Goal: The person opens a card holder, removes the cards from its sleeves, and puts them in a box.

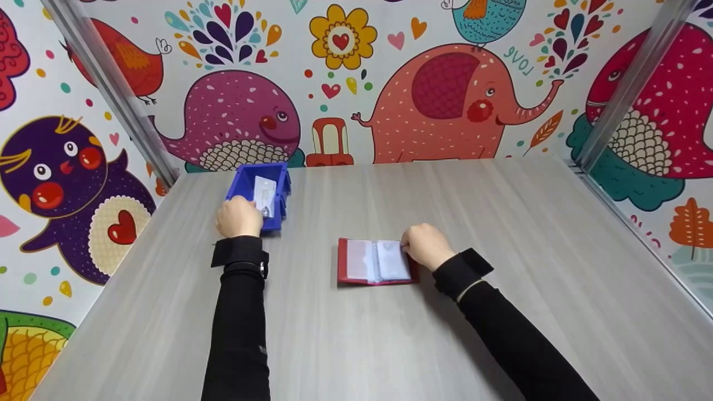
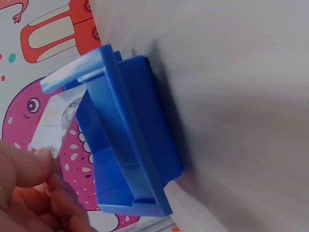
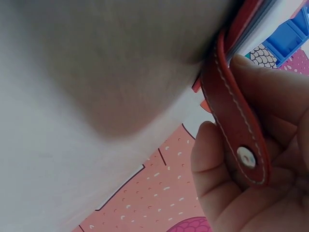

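My left hand (image 1: 240, 216) is at the near left rim of a blue plastic bin (image 1: 240, 181). In the left wrist view its thumb and fingers pinch a white card (image 2: 54, 118), tilted over the bin's opening. Toward the middle of the table lies a red card holder (image 1: 342, 262), spread open with clear plastic sleeves (image 1: 359, 260) showing. My right hand (image 1: 428, 245) grips its right edge, thumb against the sleeves. Seen by the right wrist camera, the holder's stitched strap (image 3: 229, 96) with a metal snap (image 3: 246, 157) hangs across the curled fingers.
A pale wood-grain table (image 1: 312, 340) carries the bin at its far left and the holder near its centre. Cartoon-printed panels (image 1: 356, 83) stand behind and at both sides, with metal posts (image 1: 111, 89) at the corners.
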